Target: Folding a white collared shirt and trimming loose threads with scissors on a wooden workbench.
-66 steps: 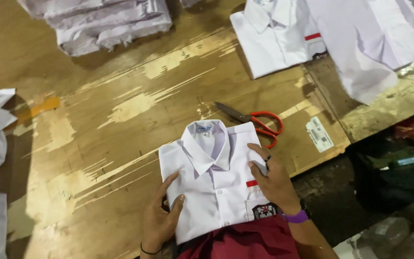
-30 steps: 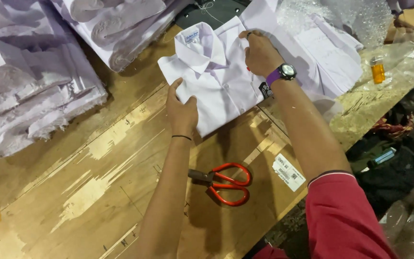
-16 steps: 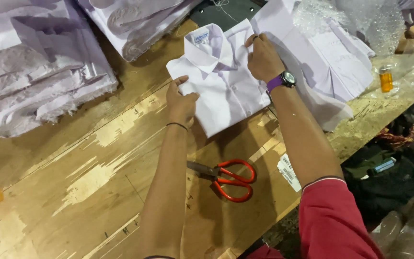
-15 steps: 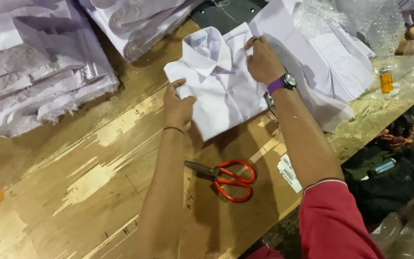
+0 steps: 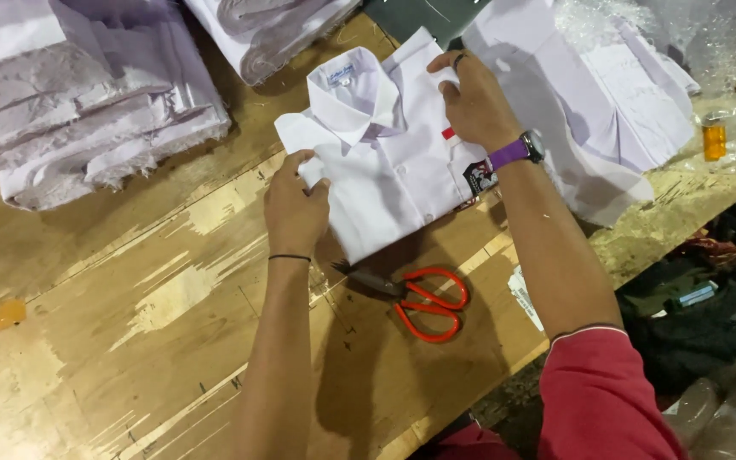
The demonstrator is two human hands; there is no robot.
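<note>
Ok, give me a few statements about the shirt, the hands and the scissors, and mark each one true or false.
1. Both hands grip the folded white shirt. True: left hand on its left edge, right hand on its right.
2. The scissors have blue handles. False: they are orange-red.
3. The scissors lie on the shirt. False: they lie on the table, just below it.
4. The right wrist wears a purple-strapped watch. True.
5. The shirt's collar faces up. True.

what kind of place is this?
Likely a garment packing or finishing bench: a folded white shirt held by both hands on a worn plywood table, stacks of folded white cloth, and red scissors close by.
</note>
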